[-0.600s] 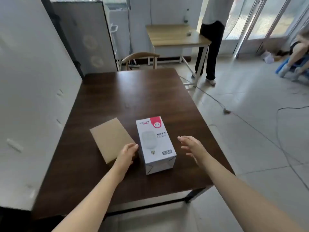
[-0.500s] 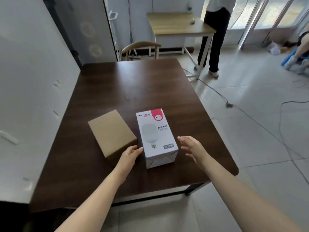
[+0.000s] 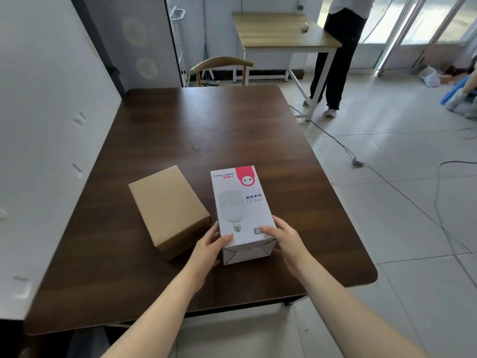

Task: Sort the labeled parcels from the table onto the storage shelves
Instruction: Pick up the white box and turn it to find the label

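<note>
White LED bulb box [image 3: 240,202] lay on the dark worktop [image 3: 206,130], just beside a plain cardboard box [image 3: 167,208] (to its left), left hand [image 3: 209,244] and right hand [image 3: 286,241] gripped its near end — thumbs on top

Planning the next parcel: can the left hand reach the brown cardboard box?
Probably yes: the cardboard box sits just beside the left hand, nothing between, though that hand grips the LED bulb box.

Single head view, wide-angle, close above near edge, facing forward-down across table [image 3: 206,130].
</note>
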Demonstrator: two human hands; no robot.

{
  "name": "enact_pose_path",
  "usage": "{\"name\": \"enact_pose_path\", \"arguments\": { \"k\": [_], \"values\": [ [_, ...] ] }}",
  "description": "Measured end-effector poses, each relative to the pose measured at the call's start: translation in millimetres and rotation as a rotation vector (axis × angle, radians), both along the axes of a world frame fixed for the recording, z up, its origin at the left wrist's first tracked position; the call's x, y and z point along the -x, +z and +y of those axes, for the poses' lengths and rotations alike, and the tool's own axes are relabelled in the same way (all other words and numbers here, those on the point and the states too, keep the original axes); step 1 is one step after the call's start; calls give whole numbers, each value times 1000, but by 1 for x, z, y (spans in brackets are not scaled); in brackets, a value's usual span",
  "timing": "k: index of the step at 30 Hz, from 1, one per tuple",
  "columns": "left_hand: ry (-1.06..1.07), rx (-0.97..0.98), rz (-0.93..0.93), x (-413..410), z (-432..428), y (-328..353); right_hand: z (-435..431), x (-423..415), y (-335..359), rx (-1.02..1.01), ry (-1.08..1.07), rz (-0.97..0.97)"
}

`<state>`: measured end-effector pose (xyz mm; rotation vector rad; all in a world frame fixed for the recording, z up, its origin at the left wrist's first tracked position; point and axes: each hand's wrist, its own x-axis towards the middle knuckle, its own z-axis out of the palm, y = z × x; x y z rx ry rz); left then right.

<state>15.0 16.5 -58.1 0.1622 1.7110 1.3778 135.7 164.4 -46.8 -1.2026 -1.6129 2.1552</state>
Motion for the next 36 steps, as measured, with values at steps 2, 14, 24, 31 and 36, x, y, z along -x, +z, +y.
{"name": "enact_pose_path", "arguments": {
  "k": [2,14,24,31,36],
  "values": [
    [-5,-2,2,1,3,7,-1,-3,6,-9,-3,22],
    [-49,-278,173,20,19,177,9,2,172,-256,6,271],
    [-43,-496,556,26,-42,368,-42,9,354,-423,45,642],
    [-37,-593,773,18,-84,451,-72,11,432,-486,55,753],
    [-10,-630,850,17,-103,469,-88,13,450,-514,78,824]
  ]
}}
